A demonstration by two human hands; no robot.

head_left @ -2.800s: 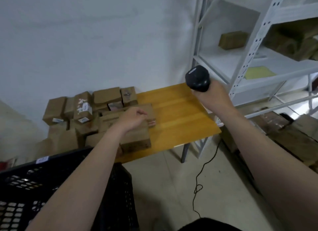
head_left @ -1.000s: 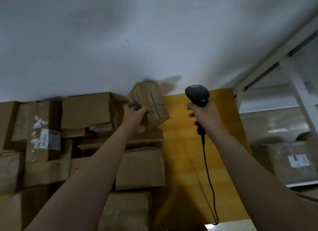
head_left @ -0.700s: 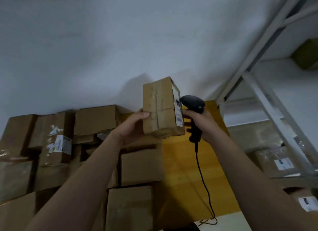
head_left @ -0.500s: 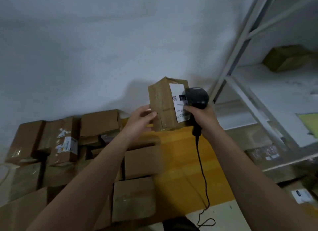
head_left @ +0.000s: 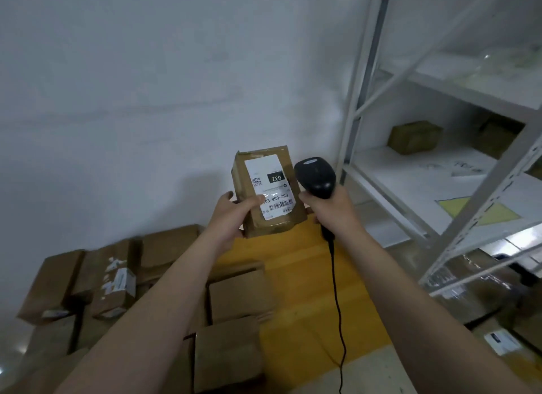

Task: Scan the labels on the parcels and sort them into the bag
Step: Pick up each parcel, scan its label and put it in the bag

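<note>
A pale wall (head_left: 146, 85) filled the upper left and centre of the frame; a white metal shelving rack (head_left: 362, 80) occupied the right side, with a small brown box (head_left: 413, 137) on one of its shelves. A yellow table (head_left: 296, 276) ran from the centre towards the lower edge, and a pile of cardboard parcels (head_left: 240, 294) covered its left part and the lower left of the frame. Above the table, at the centre, I held one parcel (head_left: 275, 223) upright and slightly tilted. My left hand (head_left: 231, 214) gripped its lower left edge, thumb curled across the front face and the other fingers behind it. My right hand (head_left: 331, 209), just right of the parcel, was wrapped around the handle of a black barcode scanner (head_left: 315, 176), whose head stood beside the parcel's upper right edge. The parcel's white label (head_left: 269, 185) faced the camera upside down, showing "032", a barcode and a small square code. The scanner's black cable (head_left: 337, 299) hung from the handle to the lower edge of the frame.
</note>
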